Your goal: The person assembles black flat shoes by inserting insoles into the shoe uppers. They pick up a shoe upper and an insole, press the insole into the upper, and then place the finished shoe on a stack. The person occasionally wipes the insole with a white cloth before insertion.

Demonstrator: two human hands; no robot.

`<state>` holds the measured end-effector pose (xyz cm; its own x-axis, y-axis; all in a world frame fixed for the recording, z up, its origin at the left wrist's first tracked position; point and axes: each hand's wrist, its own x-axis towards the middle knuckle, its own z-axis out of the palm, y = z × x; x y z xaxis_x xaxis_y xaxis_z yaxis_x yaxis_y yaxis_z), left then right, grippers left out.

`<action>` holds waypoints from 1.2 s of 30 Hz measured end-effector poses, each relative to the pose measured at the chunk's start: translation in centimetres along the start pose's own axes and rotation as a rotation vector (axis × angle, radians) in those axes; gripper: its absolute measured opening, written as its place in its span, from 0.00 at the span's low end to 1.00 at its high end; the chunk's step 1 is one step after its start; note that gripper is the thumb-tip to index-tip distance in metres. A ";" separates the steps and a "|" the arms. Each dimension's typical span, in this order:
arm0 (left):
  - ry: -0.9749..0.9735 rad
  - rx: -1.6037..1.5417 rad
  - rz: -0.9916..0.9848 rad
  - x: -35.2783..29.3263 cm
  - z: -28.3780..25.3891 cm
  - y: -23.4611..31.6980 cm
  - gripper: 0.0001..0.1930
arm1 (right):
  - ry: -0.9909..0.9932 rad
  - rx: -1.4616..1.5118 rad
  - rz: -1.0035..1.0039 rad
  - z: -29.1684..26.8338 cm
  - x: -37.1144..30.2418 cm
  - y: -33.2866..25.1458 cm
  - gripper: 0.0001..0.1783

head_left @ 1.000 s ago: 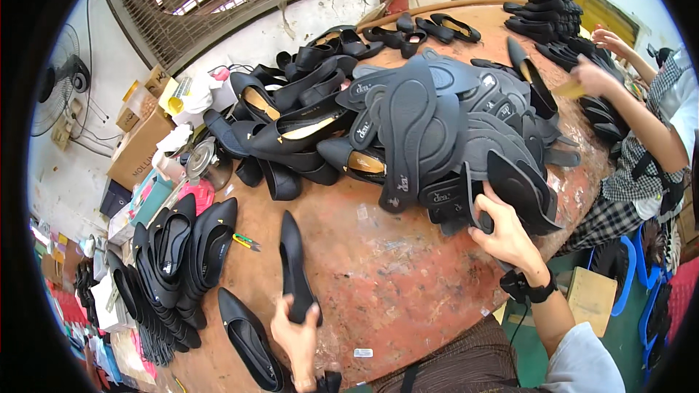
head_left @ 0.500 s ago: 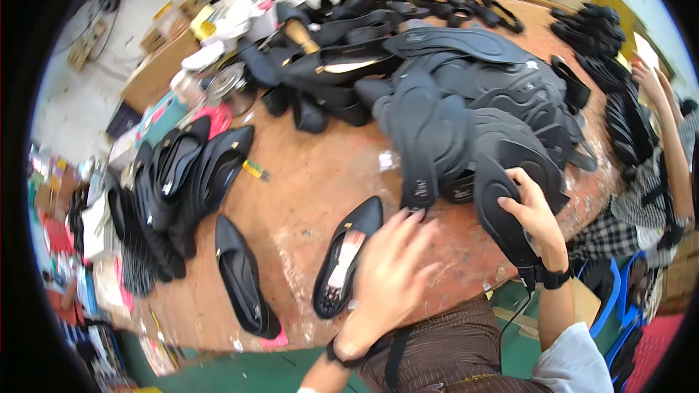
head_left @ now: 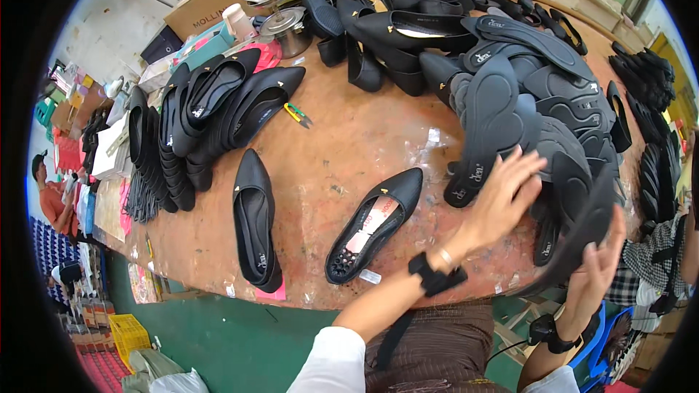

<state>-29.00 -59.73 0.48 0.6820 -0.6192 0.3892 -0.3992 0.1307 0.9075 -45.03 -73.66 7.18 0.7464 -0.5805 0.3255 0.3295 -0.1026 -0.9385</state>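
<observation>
A black shoe insole [head_left: 591, 227], blurred by motion, is gripped by my right hand [head_left: 601, 258] beside the near right part of a large heap of dark insoles [head_left: 542, 76]. My left hand [head_left: 502, 200] reaches over the front of that heap, its fingers extended and apart, close to an insole that slants down toward the table edge. Two black pointed flats lie before me. The left flat [head_left: 253, 182] has a dark insole inside, while the right flat [head_left: 402, 191] shows a pale, reddish-marked inner sole and a dotted heel.
Stacked black flats [head_left: 195, 118] stand at the left, with yellow-handled thread snips [head_left: 297, 114] beside them. More black shoes [head_left: 408, 29] crowd the far side, near a metal pot [head_left: 289, 33] and a cardboard box [head_left: 211, 11]. Another person's sleeve [head_left: 650, 244] shows at the right.
My left hand has moved right, from beside the right flat to the insole heap. The insole in my right hand has been drawn nearer and tilted. The head view has shifted.
</observation>
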 end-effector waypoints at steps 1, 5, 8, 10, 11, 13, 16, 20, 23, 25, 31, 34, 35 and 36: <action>-0.003 -0.078 0.093 -1.9 -0.3 0.5 0.32 | 0.082 0.104 0.018 1.0 0.0 -0.2 0.36; -0.285 -0.303 -0.242 -11.6 -0.1 4.6 0.24 | 0.235 -0.030 -0.008 4.6 -1.3 1.2 0.33; -0.165 -0.418 -0.508 -16.2 -0.9 4.9 0.12 | 0.187 -0.327 -0.223 7.2 -2.5 4.7 0.33; -0.208 -0.479 -0.639 -18.2 -3.3 5.8 0.14 | -0.135 -0.479 -0.369 10.5 -4.1 2.1 0.34; -0.220 -0.666 -0.786 -18.1 -6.0 8.8 0.07 | -0.464 -0.480 -0.347 11.0 -4.3 1.6 0.37; -0.233 -0.694 -0.726 -21.1 -6.2 6.8 0.10 | -1.150 -0.534 -0.289 10.3 -4.5 0.8 0.43; -0.189 -0.701 -0.711 -22.1 -7.1 6.5 0.14 | -1.535 -0.371 -0.298 11.0 -4.6 0.8 0.38; 0.016 -0.434 -0.689 -21.9 -9.4 6.5 0.16 | -1.450 -0.271 -0.212 10.6 -4.3 3.0 0.34; 0.379 0.369 -0.608 -20.6 -10.1 9.7 0.16 | -1.339 -0.328 -0.122 11.0 -3.6 3.9 0.33; 0.483 0.868 -0.402 -21.6 -9.5 7.9 0.17 | -1.293 -0.341 -0.078 11.6 -3.5 4.2 0.33; 0.525 0.996 -0.320 -25.3 -8.2 -1.2 0.12 | -1.195 -0.379 -0.047 12.2 -3.2 4.8 0.33; 0.493 0.983 -0.141 -25.8 -8.7 -1.3 0.09 | -1.102 -0.387 -0.084 11.8 -2.6 5.1 0.32; 0.417 0.949 -0.111 -26.4 -9.6 0.3 0.09 | -1.062 -0.387 -0.128 11.4 -2.0 5.2 0.32; 0.342 0.915 -0.084 -26.9 -10.4 1.7 0.10 | -1.025 -0.384 -0.196 10.7 -1.3 5.3 0.32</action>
<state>-41.72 -34.81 -6.80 0.8131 -0.3226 0.4847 -0.5639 -0.6435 0.5177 -38.09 -64.78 2.99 0.8840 0.3975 0.2459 0.4253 -0.4657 -0.7761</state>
